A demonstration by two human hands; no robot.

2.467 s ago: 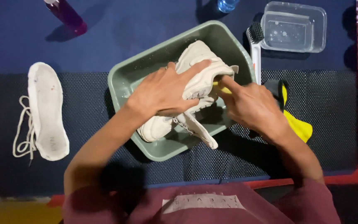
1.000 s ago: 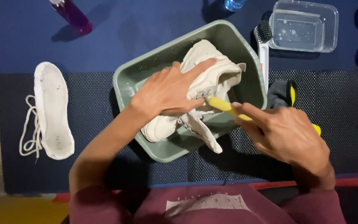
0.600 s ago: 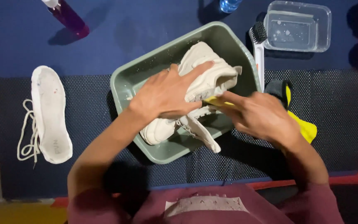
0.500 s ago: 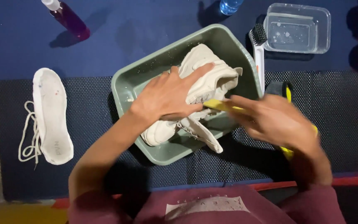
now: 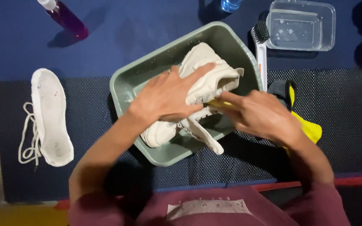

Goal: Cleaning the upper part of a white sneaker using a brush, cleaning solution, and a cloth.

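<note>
A cream-white sneaker (image 5: 206,75) lies on its side in a grey-green plastic tub (image 5: 164,54). My left hand (image 5: 166,94) presses flat over the shoe's middle and grips it. My right hand (image 5: 258,115) is closed around a yellow brush handle (image 5: 218,103), its tip against the shoe's sole edge under my left fingers. The shoe's tongue (image 5: 202,136) hangs out over the tub's near rim.
A white insole (image 5: 49,117) and a loose lace (image 5: 26,136) lie at left on the dark mat. A purple spray bottle (image 5: 65,17), a blue bottle (image 5: 230,5), a clear plastic container (image 5: 300,26), a white-handled brush (image 5: 259,50) and a yellow-black cloth (image 5: 304,125) surround the tub.
My right hand has slid the yellow brush back and forth along the shoe's side, now pushed in close again. My left hand has kept its hold on the shoe.
</note>
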